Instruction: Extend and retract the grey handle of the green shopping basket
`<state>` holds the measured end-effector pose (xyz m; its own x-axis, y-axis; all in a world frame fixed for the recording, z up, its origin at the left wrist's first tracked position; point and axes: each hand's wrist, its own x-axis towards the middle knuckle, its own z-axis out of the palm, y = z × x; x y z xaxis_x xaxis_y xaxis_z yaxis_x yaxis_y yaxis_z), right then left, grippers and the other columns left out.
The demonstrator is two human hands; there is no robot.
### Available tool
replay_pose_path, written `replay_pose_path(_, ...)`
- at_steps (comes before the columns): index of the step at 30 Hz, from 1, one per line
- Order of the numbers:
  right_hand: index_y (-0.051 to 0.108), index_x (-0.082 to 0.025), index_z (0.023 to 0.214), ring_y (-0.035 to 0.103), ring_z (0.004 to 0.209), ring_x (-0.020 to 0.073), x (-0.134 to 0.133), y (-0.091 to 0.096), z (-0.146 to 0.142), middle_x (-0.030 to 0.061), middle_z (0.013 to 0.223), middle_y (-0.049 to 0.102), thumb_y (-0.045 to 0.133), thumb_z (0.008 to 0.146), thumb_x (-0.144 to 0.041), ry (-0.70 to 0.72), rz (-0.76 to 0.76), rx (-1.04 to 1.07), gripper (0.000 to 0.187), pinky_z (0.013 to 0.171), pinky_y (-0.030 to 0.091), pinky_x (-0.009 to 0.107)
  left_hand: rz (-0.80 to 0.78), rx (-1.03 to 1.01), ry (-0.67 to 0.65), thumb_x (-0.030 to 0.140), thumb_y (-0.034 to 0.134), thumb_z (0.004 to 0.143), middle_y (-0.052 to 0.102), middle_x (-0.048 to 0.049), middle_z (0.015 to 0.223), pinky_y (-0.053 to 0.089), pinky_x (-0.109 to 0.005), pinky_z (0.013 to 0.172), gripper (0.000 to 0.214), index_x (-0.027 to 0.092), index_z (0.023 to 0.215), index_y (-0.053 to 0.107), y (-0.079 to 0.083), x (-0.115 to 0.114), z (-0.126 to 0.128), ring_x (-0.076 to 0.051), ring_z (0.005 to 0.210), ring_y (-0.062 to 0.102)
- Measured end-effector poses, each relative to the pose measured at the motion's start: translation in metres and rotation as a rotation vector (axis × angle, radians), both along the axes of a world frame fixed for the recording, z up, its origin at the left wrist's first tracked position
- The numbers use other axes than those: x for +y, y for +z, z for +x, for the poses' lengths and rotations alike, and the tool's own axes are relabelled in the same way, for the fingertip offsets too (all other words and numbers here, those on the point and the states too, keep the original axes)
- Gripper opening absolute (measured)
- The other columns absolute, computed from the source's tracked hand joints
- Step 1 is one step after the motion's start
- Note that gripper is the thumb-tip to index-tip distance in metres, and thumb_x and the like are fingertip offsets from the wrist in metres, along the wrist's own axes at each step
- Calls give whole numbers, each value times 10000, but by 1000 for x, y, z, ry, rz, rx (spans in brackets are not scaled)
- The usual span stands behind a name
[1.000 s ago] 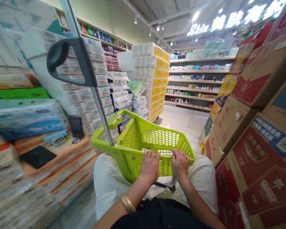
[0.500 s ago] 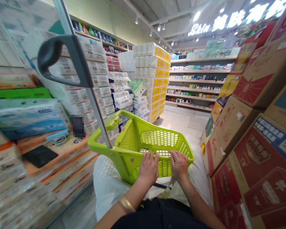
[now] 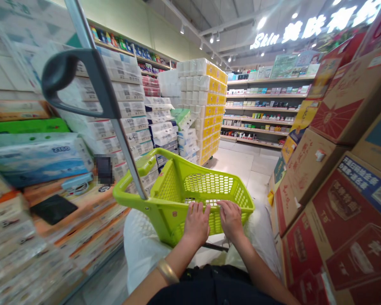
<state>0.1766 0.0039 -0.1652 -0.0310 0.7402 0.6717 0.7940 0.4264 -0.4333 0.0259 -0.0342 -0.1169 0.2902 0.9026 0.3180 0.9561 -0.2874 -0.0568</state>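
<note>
A lime-green rolling shopping basket (image 3: pixel 209 183) stands tilted between my legs, and nothing shows inside it. My left hand (image 3: pixel 197 221) lies over its near rim, fingers hooked across the edge. A short way to the right, my right hand (image 3: pixel 231 217) rests on the same rim with its fingers bent over. Both palms and the undersides of the fingers are hidden. The basket's metal pull rod ends in a grey loop handle (image 3: pixel 109 84), which leans up to the left, apart from both hands.
Packs of tissue paper (image 3: pixel 41 154) are piled on the left, with a black flat object (image 3: pixel 53 209) on top. Stacked cartons (image 3: pixel 339 203) rise close on the right. Ahead are a tall stack of paper rolls (image 3: pixel 206 110), the pale floor (image 3: pixel 236 159) and stocked shelves (image 3: pixel 266 95).
The basket and its pull handle have shifted slightly to the left. My right hand has moved left along with the rim, closer to my left hand, which has barely moved.
</note>
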Motion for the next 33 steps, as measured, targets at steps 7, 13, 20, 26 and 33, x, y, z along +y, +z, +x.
replay_pose_path(7, 708, -185, 947, 566, 914, 225, 15, -5, 44, 82, 958, 695, 390, 884, -213, -289, -72, 102, 326, 842, 345, 337, -26, -18, 5, 268, 634, 744, 518, -137, 1181, 251, -506, 1096, 622, 181, 1331, 447, 1, -1, 1, -317, 1161, 426)
replay_pose_path(13, 689, -248, 1031, 548, 999, 207, -3, 2, -5, 45, 1049, 680, 416, 907, -191, -1, -23, 4, 305, 930, 318, 339, -11, 3, 9, 249, 620, 738, 507, -132, 1217, 244, -497, 1108, 637, 176, 1342, 431, -2, -2, 1, -322, 1189, 419)
replay_pose_path(20, 701, -226, 1007, 560, 1001, 212, 4, -3, 20, 54, 1041, 684, 413, 879, -161, -112, -52, 65, 321, 925, 319, 354, -14, -26, -5, 239, 625, 734, 508, -132, 1208, 248, -509, 1105, 634, 185, 1335, 429, -4, -1, 0, -314, 1186, 414)
replay_pose_path(26, 708, -204, 962, 551, 963, 223, 6, -3, 22, 71, 1003, 678, 416, 854, -153, -226, -40, 110, 316, 898, 331, 362, 3, -14, 13, 235, 628, 724, 510, -128, 1197, 248, -501, 1112, 636, 183, 1329, 438, -5, -2, 2, -316, 1182, 415)
replay_pose_path(33, 671, -220, 1071, 549, 1032, 194, -9, 2, -14, 51, 1073, 675, 413, 906, -159, 87, 20, 14, 313, 951, 327, 333, 18, -43, -5, 197, 593, 730, 498, -130, 1208, 252, -493, 1112, 605, 173, 1316, 446, -7, -4, 2, -300, 1183, 408)
